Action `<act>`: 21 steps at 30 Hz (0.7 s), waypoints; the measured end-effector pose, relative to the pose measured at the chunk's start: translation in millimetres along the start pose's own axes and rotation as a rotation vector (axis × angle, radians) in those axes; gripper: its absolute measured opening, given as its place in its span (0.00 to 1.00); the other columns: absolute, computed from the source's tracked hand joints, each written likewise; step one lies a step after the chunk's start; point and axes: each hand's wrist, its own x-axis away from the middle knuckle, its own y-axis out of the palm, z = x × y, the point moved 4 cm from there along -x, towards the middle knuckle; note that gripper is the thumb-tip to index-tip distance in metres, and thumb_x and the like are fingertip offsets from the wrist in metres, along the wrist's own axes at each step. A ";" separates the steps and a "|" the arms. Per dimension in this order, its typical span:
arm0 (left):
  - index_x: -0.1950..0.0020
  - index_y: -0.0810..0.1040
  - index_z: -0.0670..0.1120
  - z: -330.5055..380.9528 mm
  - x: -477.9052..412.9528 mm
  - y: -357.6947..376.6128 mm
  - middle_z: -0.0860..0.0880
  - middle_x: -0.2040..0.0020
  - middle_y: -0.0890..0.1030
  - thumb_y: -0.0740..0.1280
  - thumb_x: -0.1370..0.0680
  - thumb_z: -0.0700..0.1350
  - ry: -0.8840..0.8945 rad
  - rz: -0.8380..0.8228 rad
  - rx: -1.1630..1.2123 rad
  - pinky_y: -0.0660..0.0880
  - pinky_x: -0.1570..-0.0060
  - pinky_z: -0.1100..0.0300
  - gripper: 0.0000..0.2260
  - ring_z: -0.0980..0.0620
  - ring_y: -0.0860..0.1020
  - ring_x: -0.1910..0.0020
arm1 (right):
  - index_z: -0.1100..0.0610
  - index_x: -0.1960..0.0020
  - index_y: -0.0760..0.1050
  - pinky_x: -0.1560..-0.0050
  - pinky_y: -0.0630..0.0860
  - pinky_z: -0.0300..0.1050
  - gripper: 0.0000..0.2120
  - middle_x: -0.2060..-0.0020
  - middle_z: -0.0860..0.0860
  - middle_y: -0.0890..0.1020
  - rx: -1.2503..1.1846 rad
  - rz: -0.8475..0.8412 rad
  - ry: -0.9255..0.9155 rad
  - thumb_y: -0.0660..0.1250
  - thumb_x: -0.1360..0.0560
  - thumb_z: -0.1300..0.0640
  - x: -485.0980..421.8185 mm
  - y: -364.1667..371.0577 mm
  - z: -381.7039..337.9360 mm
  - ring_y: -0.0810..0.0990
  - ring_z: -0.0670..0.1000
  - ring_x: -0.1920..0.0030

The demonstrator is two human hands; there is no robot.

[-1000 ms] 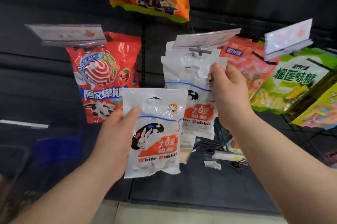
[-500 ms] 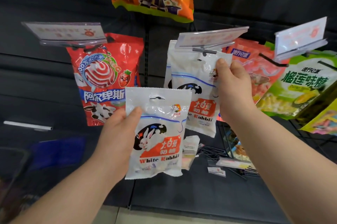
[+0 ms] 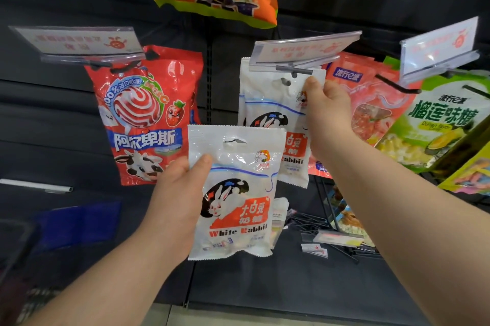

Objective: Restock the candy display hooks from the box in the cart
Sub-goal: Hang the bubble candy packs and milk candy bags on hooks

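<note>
left grip (image 3: 180,193) — holds lower bag (image 3: 238,219) | right grip (image 3: 328,113) — pinches upper bag (image 3: 267,97)

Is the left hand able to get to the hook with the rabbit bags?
Probably not yet: the right hand pinches a rabbit bag right at the hook, blocking its tip. The left hand grips a second bag lower down.

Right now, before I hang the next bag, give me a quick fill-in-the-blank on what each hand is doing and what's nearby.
1. The left hand holds the loose White Rabbit bag by its ____ edge.
2. The right hand pinches the upper White Rabbit bag at its top ____ corner.
3. The lollipop bag left of them is mostly ____.
Missing words: left; right; red.
</note>
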 end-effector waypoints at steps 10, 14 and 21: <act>0.51 0.78 0.54 0.6 -6.5 4.7 0.52 0.62 0.86 0.62 0.19 0.49 0.014 -0.032 -0.007 0.78 0.68 0.57 0.06 0.54 0.85 0.65 | 0.51 0.59 0.72 0.51 0.77 0.53 0.10 0.59 0.50 0.77 0.017 0.010 -0.020 0.63 0.22 0.48 -7.7 -3.8 10.1 0.78 0.53 0.56; 0.50 0.79 0.53 0.5 -3.2 14.0 0.50 0.59 0.86 0.62 0.19 0.49 0.007 -0.050 0.007 0.80 0.63 0.54 0.06 0.52 0.85 0.62 | 0.54 0.48 0.72 0.53 0.72 0.41 0.08 0.59 0.45 0.74 0.023 0.092 -0.116 0.65 0.23 0.51 7.6 -27.0 7.1 0.74 0.44 0.58; 0.50 0.80 0.48 3.2 2.3 34.6 0.45 0.55 0.86 0.63 0.20 0.48 0.009 -0.057 0.013 0.80 0.50 0.41 0.07 0.44 0.84 0.55 | 0.54 0.51 0.78 0.54 0.79 0.44 0.13 0.56 0.52 0.84 -0.083 -0.277 -0.040 0.64 0.24 0.45 68.5 -39.3 15.9 0.82 0.47 0.56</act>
